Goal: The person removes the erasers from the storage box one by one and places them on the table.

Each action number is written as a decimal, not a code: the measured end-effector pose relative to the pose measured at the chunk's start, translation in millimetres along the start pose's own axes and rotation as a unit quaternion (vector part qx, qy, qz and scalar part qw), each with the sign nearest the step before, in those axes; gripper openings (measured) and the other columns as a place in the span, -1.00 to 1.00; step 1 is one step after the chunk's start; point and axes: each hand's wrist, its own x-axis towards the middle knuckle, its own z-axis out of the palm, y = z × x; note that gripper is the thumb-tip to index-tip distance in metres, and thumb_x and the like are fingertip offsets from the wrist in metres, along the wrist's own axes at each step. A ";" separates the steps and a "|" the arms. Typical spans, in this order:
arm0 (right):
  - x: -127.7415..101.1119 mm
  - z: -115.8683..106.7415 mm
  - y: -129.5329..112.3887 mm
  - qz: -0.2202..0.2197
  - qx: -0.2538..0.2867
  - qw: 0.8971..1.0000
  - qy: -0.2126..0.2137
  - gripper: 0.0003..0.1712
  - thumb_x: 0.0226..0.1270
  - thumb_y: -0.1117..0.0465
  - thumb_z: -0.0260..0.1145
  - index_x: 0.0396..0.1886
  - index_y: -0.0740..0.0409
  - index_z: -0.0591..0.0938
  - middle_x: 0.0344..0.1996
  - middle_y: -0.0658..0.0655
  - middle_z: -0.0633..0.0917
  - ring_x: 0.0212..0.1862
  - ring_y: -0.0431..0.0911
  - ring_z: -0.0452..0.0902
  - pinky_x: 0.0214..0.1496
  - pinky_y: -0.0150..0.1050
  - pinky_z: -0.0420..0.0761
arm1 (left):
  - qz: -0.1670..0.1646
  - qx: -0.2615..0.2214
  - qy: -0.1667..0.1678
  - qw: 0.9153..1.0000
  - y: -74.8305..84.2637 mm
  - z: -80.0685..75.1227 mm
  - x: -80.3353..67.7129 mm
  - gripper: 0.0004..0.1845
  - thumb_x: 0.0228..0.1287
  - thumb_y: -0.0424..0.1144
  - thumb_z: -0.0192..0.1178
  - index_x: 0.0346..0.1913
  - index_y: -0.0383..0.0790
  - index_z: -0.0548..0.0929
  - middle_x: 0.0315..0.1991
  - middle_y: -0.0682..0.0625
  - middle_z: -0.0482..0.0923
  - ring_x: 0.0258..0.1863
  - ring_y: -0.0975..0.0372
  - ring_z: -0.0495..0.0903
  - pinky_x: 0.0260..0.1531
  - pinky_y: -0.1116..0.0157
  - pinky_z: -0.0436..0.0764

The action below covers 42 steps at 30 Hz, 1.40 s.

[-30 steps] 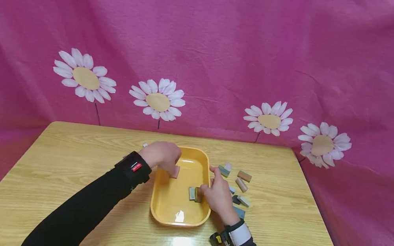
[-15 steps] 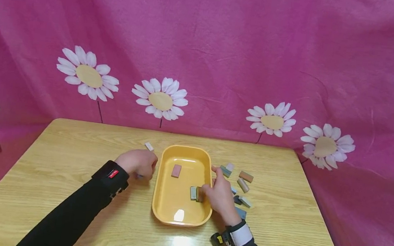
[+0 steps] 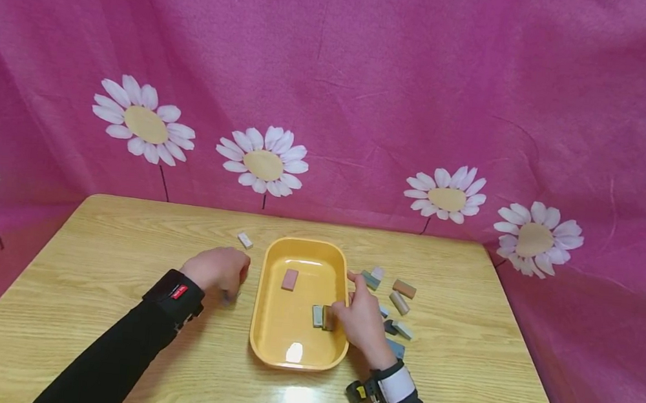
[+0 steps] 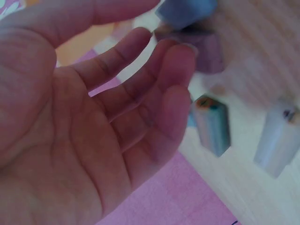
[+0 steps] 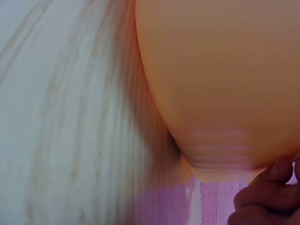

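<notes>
Head view: yellow tray [image 3: 264, 325], glossy, oval-cornered; pink block [image 3: 289, 279] lies inside.

- i see a yellow tray [image 3: 264, 325] on the light, wood-grained tabletop [image 3: 87, 282].
- inside the tray lies a pink block [image 3: 289, 279].
- the backdrop [image 3: 371, 70] is magenta cloth patterned with white daisies with tan centres.
- both sleeves [image 3: 109, 362] are black.

black sleeves [image 3: 109, 362], red-tagged black wrist strap [image 3: 174, 294].
</notes>
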 end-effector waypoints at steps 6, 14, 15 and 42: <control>-0.4 -2.3 2.8 0.002 0.001 1.000 0.001 -0.24 0.10 0.29 0.26 0.38 0.11 0.33 -0.48 0.08 0.65 -0.54 -0.16 0.54 -0.58 -0.28 0.55 | 0.034 -0.006 0.062 0.997 16.4 -27.2 2.1 -0.74 -0.01 -0.41 0.25 -0.19 -0.23 0.56 -0.38 -0.04 0.52 -0.36 0.12 0.48 -0.37 0.21 0.44; -1.2 -4.0 3.1 -0.002 -0.006 1.000 0.005 -0.24 0.10 0.28 0.27 0.37 0.11 0.33 -0.57 0.03 0.57 -0.60 -0.17 0.46 -0.61 -0.28 0.48 | 0.122 0.065 0.087 0.987 64.9 -39.8 18.9 -0.76 0.05 -0.29 0.32 -0.18 -0.20 0.60 -0.37 0.02 0.52 -0.35 0.14 0.48 -0.30 0.21 0.45; -1.1 -3.8 2.4 -0.003 -0.009 1.000 0.006 -0.24 0.10 0.28 0.27 0.37 0.11 0.33 -0.59 0.02 0.55 -0.61 -0.17 0.44 -0.61 -0.28 0.45 | 0.122 0.071 0.079 0.987 70.5 -38.5 22.0 -0.72 0.03 -0.25 0.36 -0.17 -0.20 0.61 -0.35 0.02 0.52 -0.34 0.14 0.48 -0.30 0.21 0.45; -0.1 -2.0 0.3 -0.020 -0.013 1.000 0.000 -0.23 0.08 0.29 0.26 0.37 0.17 0.32 -0.38 0.09 0.73 -0.48 -0.19 0.56 -0.55 -0.29 0.53 | 0.133 0.199 0.021 0.971 92.0 6.6 60.1 -0.81 -0.03 -0.38 0.34 -0.46 -0.13 0.49 -0.41 0.02 0.43 -0.40 0.21 0.38 -0.39 0.29 0.41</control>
